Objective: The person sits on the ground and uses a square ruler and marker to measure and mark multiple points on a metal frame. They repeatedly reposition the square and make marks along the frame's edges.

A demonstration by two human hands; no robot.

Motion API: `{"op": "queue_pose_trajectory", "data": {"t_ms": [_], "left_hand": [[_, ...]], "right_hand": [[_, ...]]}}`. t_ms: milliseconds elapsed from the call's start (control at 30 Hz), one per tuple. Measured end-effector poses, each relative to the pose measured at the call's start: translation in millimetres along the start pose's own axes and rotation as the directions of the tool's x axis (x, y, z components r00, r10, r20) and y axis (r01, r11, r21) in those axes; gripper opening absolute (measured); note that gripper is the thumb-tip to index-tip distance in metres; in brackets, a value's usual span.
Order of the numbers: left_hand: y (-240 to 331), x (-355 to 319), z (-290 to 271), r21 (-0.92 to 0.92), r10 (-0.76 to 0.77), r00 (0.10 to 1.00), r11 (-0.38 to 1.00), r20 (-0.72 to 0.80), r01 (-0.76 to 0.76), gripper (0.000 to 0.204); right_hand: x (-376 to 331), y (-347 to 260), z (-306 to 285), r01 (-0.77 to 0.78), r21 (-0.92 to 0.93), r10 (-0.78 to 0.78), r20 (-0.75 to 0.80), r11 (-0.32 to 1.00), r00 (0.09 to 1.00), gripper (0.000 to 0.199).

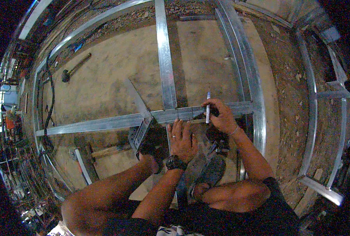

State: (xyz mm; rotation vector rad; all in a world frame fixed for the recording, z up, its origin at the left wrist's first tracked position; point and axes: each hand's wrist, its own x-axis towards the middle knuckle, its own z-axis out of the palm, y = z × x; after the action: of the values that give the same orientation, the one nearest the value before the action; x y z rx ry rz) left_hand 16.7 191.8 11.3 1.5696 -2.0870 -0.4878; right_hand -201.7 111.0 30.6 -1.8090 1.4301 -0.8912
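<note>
Pen [208,113] pinched in the right hand [223,119] lies crosswise above the bar [120,122], which runs left to right just ahead of the left hand [183,143], laid flat, gripping nothing visible; the right hand is nearer the bar's right end.

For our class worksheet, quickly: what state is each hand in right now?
Left hand: open, fingers extended, fingertips at the near edge of the metal crossbar.
Right hand: closed, holding a white marker.
</note>
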Motion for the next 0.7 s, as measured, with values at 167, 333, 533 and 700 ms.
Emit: {"op": "queue_pose_trajectory", "data": {"t_ms": [167, 333, 533, 700], "left_hand": [[4, 2, -3, 0.016, 0.025, 1.000, 1.000, -0.009, -0.025, 0.062], [3, 2, -5, 0.020, 0.035, 0.999, 0.999, 0.015, -0.035, 0.062], [-5, 2, -9, 0.070, 0.027, 0.998, 0.997, 0.061, -0.032, 0.062], [0, 3, -1, 0.054, 0.027, 0.998, 0.998, 0.058, -0.030, 0.063]], "right_hand": [[-1, 12, 6, -0.033, 0.057, 0.034, -0.025, 0.998, 0.999, 0.047], [3, 7, 5, -0.089, 0.130, 0.089, 0.002, 0.988, 0.996, 0.048], [-1, 5, 7, -0.103, 0.081, 0.108, -0.050, 0.991, 0.993, 0.051], [-6, 20, 11, -0.113, 0.175, 0.128, -0.081, 0.978, 0.988, 0.051]]}}
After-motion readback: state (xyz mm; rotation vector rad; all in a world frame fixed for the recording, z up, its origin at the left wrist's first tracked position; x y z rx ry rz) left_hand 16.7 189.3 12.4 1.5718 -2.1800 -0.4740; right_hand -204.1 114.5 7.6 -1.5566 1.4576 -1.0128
